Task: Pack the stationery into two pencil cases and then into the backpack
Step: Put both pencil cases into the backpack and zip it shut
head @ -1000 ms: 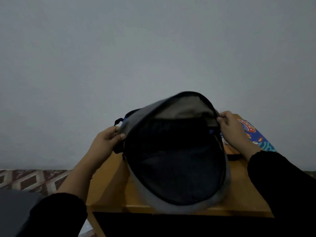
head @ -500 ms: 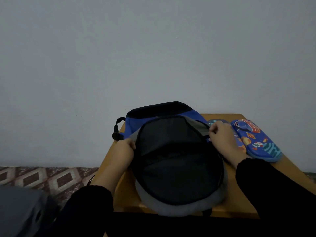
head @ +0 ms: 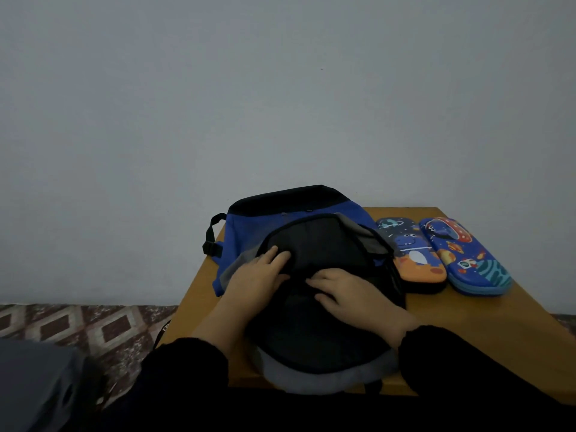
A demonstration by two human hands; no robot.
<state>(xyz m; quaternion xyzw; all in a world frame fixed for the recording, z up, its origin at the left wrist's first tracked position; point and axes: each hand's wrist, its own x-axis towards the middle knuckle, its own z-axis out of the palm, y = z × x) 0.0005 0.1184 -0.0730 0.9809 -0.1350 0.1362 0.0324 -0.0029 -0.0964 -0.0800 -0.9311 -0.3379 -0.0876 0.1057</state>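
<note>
Both hands lie flat, fingers extended, gripping nothing: the left hand and the right hand press on the dark inner lining of the open blue backpack. The backpack lies on the wooden table. Just beside it on the right lie the dinosaur pencil case and the space pencil case, side by side.

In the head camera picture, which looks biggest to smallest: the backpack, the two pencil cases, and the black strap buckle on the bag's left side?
1. The backpack, by far the largest.
2. The blue planet pencil case and the dinosaur pencil case: they look about alike, and the backpack hides part of the dinosaur one, so I will not rank them.
3. The strap buckle, smallest.
</note>
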